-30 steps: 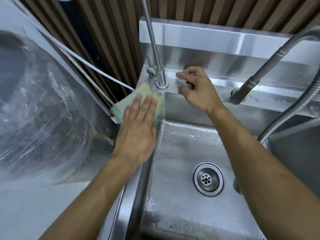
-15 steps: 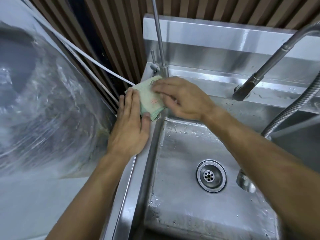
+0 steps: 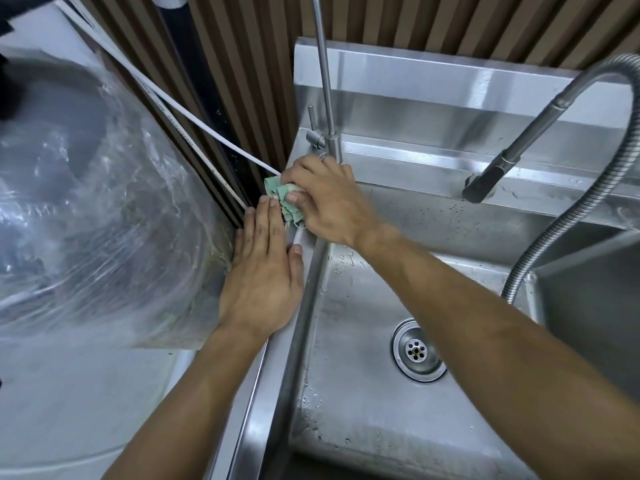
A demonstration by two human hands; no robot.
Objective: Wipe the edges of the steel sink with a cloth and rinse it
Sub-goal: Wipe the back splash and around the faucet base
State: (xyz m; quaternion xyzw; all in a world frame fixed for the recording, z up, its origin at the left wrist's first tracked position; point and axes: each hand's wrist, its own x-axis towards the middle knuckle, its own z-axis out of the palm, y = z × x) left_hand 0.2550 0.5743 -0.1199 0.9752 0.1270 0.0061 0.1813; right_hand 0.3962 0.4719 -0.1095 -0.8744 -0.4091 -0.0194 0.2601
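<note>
Two hands are working at the far left corner of the steel sink [image 3: 363, 375], whose left rim is running as a long strip from the near edge of the view away toward the wall; that strip is the axis the wiping is following, by my judgement. The basin is lying to the right of it, wet with droplets, with the drain [image 3: 417, 351] well apart from both hands.

The left hand [image 3: 263, 271] is lying flat on the rim, fingers straight and together, holding nothing, fingertips just beside the cloth. The right hand [image 3: 329, 199] is reaching across the basin corner and is gripping the bunched green cloth [image 3: 284, 199], fingers curled over it, thumb pressing its near side. The cloth is sitting on the corner where the left rim is meeting the back ledge, just below the base of the thin tap [image 3: 325, 98]. The right hand is therefore the nearer one.

For rinsing, the hose sprayer [image 3: 491, 174] is hanging to the right, well apart from the cloth.

No brand, label or readable writing is showing anywhere.
</note>
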